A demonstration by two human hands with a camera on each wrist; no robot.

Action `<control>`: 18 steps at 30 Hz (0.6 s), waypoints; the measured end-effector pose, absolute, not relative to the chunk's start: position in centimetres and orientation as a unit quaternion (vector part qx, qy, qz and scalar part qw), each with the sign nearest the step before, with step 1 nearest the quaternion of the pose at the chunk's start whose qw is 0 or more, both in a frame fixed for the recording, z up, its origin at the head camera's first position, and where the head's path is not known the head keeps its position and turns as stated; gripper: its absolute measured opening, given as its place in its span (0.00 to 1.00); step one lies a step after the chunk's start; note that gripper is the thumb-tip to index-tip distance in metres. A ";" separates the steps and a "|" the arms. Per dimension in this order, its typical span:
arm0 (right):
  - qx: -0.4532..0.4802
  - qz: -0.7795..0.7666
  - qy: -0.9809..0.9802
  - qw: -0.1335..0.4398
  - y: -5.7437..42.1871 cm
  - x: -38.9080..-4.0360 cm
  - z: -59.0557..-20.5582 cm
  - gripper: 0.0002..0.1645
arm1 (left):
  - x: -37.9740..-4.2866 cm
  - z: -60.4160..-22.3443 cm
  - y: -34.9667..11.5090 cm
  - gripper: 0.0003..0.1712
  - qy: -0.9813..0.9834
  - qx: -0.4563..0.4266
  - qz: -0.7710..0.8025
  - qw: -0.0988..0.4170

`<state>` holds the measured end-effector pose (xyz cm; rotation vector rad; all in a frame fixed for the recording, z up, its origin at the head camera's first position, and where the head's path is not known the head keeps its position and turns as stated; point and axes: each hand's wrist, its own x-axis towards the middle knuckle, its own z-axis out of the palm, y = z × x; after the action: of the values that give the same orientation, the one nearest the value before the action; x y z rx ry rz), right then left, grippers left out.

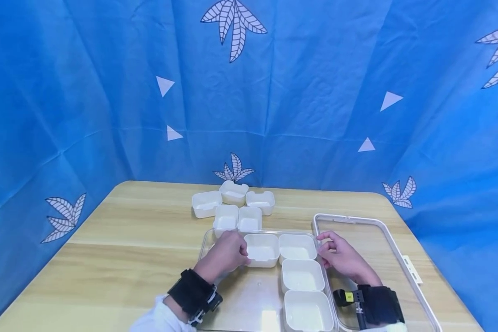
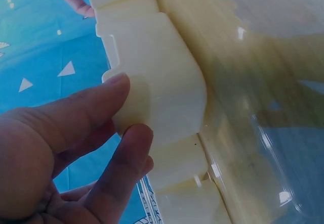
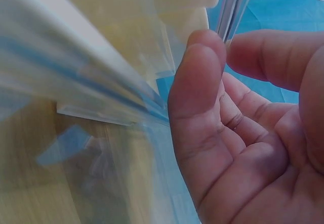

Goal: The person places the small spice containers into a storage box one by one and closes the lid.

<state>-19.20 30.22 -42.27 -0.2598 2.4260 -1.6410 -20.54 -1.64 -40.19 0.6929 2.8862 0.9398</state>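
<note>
A white rectangular plastic box [image 1: 262,250] sits at the far side of a clear plastic bin [image 1: 253,290]. My left hand [image 1: 227,251] pinches this box at its left end; in the left wrist view, thumb and finger are on its edge and wall [image 2: 162,77]. Beside it, three more white boxes [image 1: 303,275] run down the bin's right side. My right hand [image 1: 342,256] is at the bin's right far corner. Its thumb and a finger pinch the clear rim [image 3: 234,11] in the right wrist view.
Behind the bin stands a group of several white boxes [image 1: 260,201], some with a notched rim. A clear lid [image 1: 389,233] with a white frame and side clip lies to the right, under my right forearm. A blue patterned cloth [image 1: 265,106] hangs behind the wooden table [image 1: 120,258].
</note>
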 end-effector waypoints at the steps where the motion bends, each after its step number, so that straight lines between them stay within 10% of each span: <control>1: -0.089 -0.555 0.821 0.099 30.3 -19.2 -42.2 0.21 | -20.6 -40.2 -1.6 0.20 0.927 0.222 0.300 0.011; 18: -0.087 -0.556 0.821 0.097 30.2 -19.1 -42.2 0.21 | -20.5 -40.3 -1.5 0.16 0.923 0.230 0.309 -0.012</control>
<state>-19.10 30.16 -42.18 -0.2584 2.4313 -1.6469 -20.48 -1.49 -40.26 0.7291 2.9204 0.9785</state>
